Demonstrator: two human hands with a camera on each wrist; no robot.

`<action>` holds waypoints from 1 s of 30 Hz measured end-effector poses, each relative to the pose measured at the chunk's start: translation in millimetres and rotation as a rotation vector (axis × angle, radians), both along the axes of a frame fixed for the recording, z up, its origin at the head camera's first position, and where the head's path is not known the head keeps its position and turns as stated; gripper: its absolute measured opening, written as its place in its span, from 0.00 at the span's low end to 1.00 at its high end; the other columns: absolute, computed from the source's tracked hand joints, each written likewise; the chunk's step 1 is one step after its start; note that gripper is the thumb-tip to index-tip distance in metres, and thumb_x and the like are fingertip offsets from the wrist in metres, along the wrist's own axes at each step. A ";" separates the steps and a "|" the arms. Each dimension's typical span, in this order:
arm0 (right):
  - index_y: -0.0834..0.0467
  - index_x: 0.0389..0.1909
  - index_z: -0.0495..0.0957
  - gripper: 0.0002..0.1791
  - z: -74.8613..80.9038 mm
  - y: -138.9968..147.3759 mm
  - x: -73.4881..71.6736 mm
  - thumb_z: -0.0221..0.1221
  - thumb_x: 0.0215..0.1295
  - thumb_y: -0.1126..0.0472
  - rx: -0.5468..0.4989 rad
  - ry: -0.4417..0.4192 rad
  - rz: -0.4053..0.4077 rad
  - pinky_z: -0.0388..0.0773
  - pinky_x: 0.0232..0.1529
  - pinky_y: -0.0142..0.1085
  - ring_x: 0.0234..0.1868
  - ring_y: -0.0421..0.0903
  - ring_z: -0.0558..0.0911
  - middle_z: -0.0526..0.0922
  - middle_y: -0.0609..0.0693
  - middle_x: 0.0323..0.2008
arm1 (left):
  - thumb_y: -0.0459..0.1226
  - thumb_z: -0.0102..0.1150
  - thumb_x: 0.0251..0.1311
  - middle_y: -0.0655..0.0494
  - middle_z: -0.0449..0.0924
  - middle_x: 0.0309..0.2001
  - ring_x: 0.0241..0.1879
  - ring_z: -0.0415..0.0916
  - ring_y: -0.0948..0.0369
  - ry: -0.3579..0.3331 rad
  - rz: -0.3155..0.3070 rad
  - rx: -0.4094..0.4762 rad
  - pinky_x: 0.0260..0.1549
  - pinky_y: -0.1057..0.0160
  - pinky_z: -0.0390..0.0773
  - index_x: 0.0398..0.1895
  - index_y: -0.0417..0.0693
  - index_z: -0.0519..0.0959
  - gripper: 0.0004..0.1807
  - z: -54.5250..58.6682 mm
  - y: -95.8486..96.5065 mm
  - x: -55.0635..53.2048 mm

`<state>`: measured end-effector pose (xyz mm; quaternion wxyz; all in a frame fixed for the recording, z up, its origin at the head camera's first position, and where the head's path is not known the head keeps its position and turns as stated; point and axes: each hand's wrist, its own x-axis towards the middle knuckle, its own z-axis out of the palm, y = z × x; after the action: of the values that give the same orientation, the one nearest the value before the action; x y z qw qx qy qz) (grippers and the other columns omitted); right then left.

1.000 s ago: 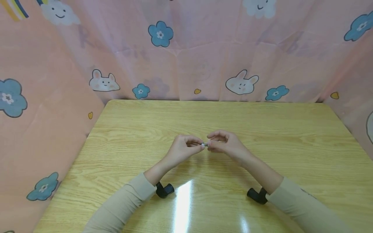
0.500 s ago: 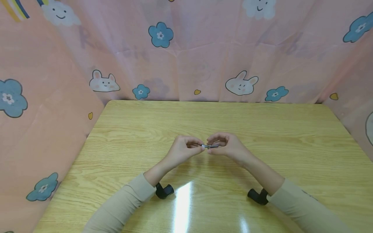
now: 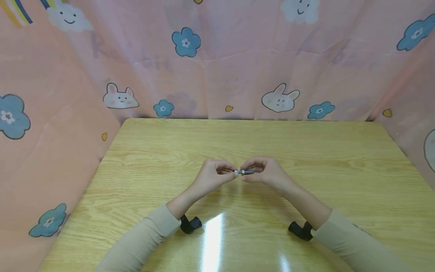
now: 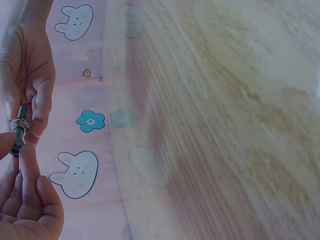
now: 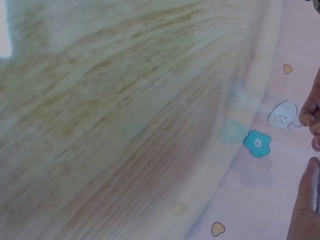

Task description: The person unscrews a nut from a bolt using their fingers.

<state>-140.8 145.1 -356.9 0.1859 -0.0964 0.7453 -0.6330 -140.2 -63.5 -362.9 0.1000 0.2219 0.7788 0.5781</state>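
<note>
A dark metal bolt (image 3: 250, 172) lies sideways between my hands, above the table, with a shiny hex nut (image 4: 20, 125) partway along its thread. My left hand (image 3: 211, 176) pinches the bolt's head end between thumb and fingertips, which mostly cover the head. From the other side, my right hand (image 3: 274, 176) curves loosely around the nut and the shaft's free end. In the head view, gaps show between its thumb, its fingers and the nut. Only fingers (image 5: 306, 190) at the frame's edge appear in the right wrist view, where the nut is out of sight.
Beneath both hands is a wood-grain table (image 3: 163, 151) with bright glare near its front. A pink printed curtain (image 3: 231, 75) encloses the back and sides. Black wrist mounts (image 3: 191, 224) stick out beneath both sleeves.
One second ago my right fingers covered the nut and most of the shaft. They have since spread apart, exposing both. My left hand keeps its pinch almost in place.
</note>
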 end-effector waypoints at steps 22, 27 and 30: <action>0.74 0.49 0.72 0.21 0.3 -3.4 1.3 0.58 0.65 0.60 -0.080 -0.011 -0.045 0.79 0.43 0.41 0.36 0.45 0.82 0.81 0.56 0.39 | 0.36 0.62 0.58 0.55 0.83 0.36 0.35 0.79 0.62 -0.027 0.023 -0.006 0.36 0.63 0.79 0.38 0.41 0.83 0.08 -1.8 -1.1 -0.9; 0.75 0.46 0.74 0.20 -1.0 -1.1 1.8 0.63 0.59 0.63 -0.049 -0.012 -0.040 0.78 0.44 0.39 0.38 0.46 0.82 0.83 0.51 0.36 | 0.36 0.61 0.58 0.55 0.83 0.36 0.35 0.79 0.62 -0.020 0.017 -0.004 0.36 0.63 0.79 0.38 0.41 0.83 0.08 -2.0 -1.3 -0.8; 0.72 0.46 0.74 0.21 -1.1 0.4 2.5 0.66 0.55 0.64 -0.047 -0.012 -0.050 0.77 0.45 0.37 0.40 0.45 0.81 0.82 0.52 0.39 | 0.35 0.61 0.58 0.54 0.83 0.36 0.35 0.79 0.62 -0.013 0.012 -0.002 0.36 0.63 0.79 0.38 0.40 0.83 0.09 -2.6 -1.0 -1.0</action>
<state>-138.4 145.4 -358.1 0.1720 -0.0784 0.7312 -0.6555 -141.2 -64.6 -365.5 0.1017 0.2132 0.7801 0.5793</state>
